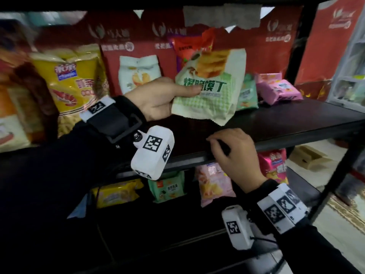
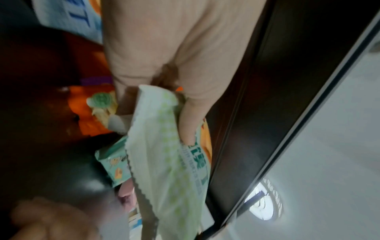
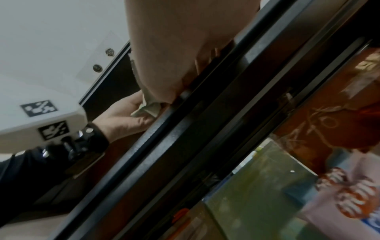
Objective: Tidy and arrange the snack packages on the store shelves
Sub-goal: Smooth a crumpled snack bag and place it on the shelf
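Green-checked white snack bag (image 1: 209, 91); dark brown shelf (image 1: 286, 119)

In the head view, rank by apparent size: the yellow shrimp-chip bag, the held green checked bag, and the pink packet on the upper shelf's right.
1. yellow shrimp-chip bag
2. green checked bag, nearly as large, but closer to the camera, so unsure
3. pink packet, clearly smallest

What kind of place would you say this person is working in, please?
Most likely a small shop or a mock-up of one. A dark shelf carries assorted snack bags, such as the yellow bag, with red branded panels behind. The left hand holds a green checked package.
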A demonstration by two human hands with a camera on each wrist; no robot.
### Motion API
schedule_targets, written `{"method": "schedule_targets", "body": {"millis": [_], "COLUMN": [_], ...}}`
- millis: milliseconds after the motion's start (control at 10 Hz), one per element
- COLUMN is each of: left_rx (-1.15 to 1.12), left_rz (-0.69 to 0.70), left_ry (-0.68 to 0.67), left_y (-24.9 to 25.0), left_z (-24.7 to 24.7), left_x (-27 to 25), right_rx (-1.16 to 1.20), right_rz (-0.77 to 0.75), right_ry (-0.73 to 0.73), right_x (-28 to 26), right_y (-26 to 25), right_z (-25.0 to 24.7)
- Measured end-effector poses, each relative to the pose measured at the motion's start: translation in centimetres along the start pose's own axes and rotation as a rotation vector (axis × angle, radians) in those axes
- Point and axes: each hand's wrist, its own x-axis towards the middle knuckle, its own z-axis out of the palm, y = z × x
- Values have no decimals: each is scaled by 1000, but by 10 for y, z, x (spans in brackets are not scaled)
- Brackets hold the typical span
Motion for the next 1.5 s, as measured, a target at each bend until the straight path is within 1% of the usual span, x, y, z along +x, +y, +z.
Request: {"method": "schedule_targets", "body": {"millis": [100, 200, 300, 400, 500, 600, 700, 800, 900, 1000, 1100, 1200, 1300, 1400, 1500], "left_rx": [-40, -2, 29, 237, 504, 589, 598, 472, 436, 518, 428, 316, 266, 344, 382], "left_rz": [111, 201, 145, -18, -237, -257, -229, -198, -152, -177, -115, 37, 77, -29, -93], "left_ry": [98, 246, 418, 561, 584, 599, 591, 540, 579, 563, 518, 562, 575, 594, 560], "left_y": [-4, -6, -12, -27, -31, -24, -24, -31, -35, -34, -37, -42, -46, -47, -48], "left_z": [-31, -62, -88, -107, -115, -114, -116, -124, -124, -115, -110, -112, -116, -112, -109], "left_x": [-21, -20, -2, 17, 25, 27, 33, 42, 42, 39, 42, 47, 50, 51, 53], "right_rx": [-69, -96, -134, -169, -175, -159, -145, -138, -141, -135, -144, -156, -150, -155, -163], "right_rz": [41, 115, 166, 166, 149, 115, 86, 44, 8, -1, 1, 8, 11, 19, 24], "right_ry": [-77, -160, -183, -126, -116, -91, -76, -63, -78, -80, -84, -83, -86, -98, -121], "right_x": [15, 26, 29, 26, 23, 22, 19, 18, 16, 16, 16, 16, 16, 16, 16], "right_y": [-8, -9, -11, -12, -9, -7, -7, -6, -4, -3, -3, -3, -4, -5, -6], "right_z": [11, 20, 24, 26, 27, 27, 28, 26, 25, 24, 24, 25, 25, 24, 23]}}
